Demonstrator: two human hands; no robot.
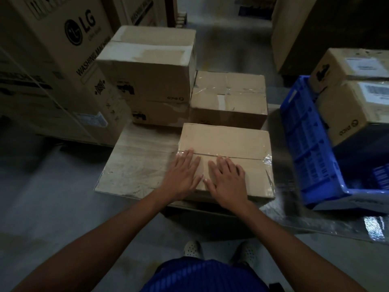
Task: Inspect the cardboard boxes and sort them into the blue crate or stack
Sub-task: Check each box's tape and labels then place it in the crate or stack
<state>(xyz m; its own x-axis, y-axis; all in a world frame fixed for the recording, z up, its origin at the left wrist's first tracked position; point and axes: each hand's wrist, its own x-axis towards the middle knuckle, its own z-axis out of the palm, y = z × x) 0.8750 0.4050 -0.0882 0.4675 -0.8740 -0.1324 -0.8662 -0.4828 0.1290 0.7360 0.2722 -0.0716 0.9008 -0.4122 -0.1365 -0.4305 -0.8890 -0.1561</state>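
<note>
Head view: taped brown box (226, 148) under both hands.

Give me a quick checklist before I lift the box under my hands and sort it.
1. Hands on the box: ok. The left hand and right hand lie flat on top of the box.
2. Grip for lifting: not ok. The fingers are straight, none round an edge.
3. Top seam sealed: ok. Clear tape runs along it.
4. Underside and far side inspected: cannot tell, both hidden.
5. Room in the crate: probably ok. Two cartons sit at its far end, and the near end shows bare floor.
6. Stack steady: ok. Its upper box sits square on the lower one.
</note>
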